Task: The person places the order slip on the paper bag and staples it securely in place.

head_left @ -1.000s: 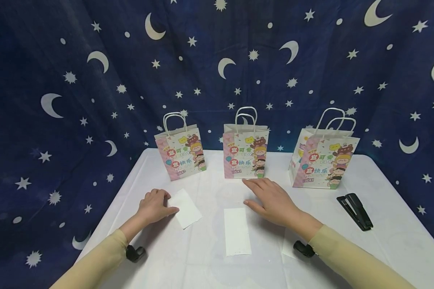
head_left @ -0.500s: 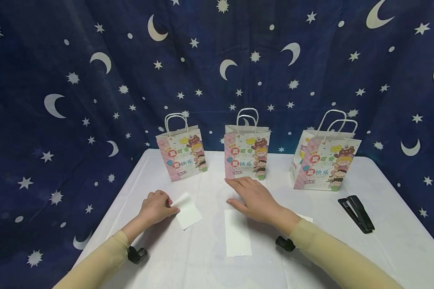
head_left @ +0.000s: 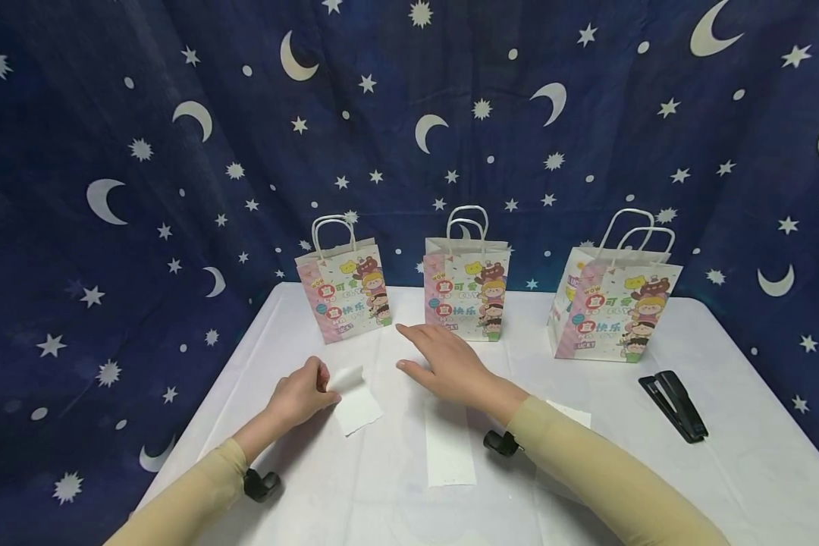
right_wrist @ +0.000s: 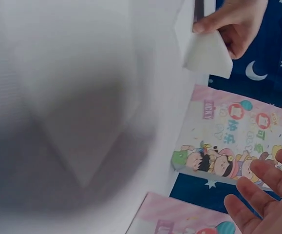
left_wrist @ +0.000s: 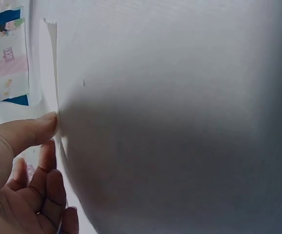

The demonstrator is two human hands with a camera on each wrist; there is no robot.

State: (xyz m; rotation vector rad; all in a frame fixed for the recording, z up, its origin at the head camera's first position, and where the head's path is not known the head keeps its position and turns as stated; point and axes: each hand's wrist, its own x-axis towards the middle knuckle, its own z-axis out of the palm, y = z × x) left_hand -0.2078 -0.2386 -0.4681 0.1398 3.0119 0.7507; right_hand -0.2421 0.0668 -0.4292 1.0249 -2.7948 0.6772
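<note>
My left hand (head_left: pixel 300 394) pinches the left edge of a white slip of paper (head_left: pixel 356 408) between thumb and fingers. The far end of that slip curls upward off the table, as the right wrist view also shows with the paper (right_wrist: pixel 206 56) hanging from the left hand (right_wrist: pixel 240 22). Fingers spread and holding nothing, my right hand (head_left: pixel 450 368) hovers in front of the middle paper bag (head_left: pixel 464 296). Beneath its wrist lies a second white slip (head_left: pixel 450 455), its far end partly covered. A third slip (head_left: pixel 573 414) is mostly hidden under the right sleeve.
Along the back of the white table (head_left: pixel 382 500) stand a left paper bag (head_left: pixel 344 296) and a right paper bag (head_left: pixel 610 311), both with white handles and cartoon prints. A black stapler (head_left: pixel 676 406) lies at the right. Behind hangs a blue star-and-moon curtain (head_left: pixel 382 83).
The right hand has moved left, from right of the middle slip toward the left hand. The left hand has raised the far end of its slip, which lay flat before.
</note>
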